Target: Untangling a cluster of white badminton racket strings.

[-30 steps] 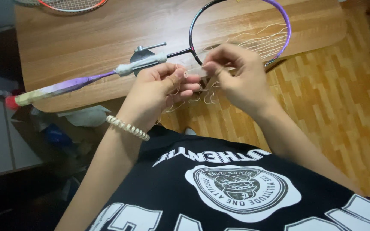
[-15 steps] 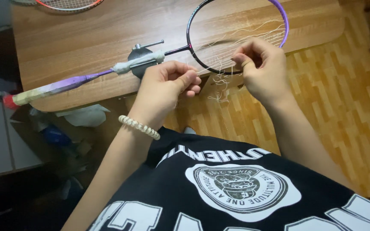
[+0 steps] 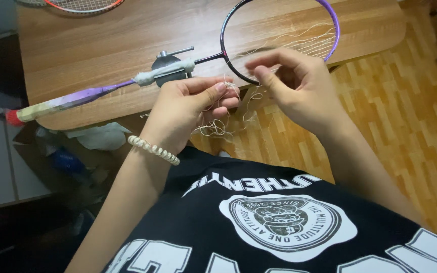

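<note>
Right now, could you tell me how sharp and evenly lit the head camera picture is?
Head view: the wooden table and racket are evenly lit and fairly sharp; the right hand is slightly motion-blurred at the fingertips; the loose strings held by the left hand are thin and hard to resolve; the lower left corner is dark.

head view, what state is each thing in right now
racket: lying flat on the table, most strings gone, a few loose ones left at the far side of the frame
loose strings: tangled bunch, held in the left hand
left hand: fingers curled on the strings
right hand: raised over the frame, fingers pinched; whether it holds a strand, cannot tell
table: racket on it
second racket: strung, at the far edge
</note>
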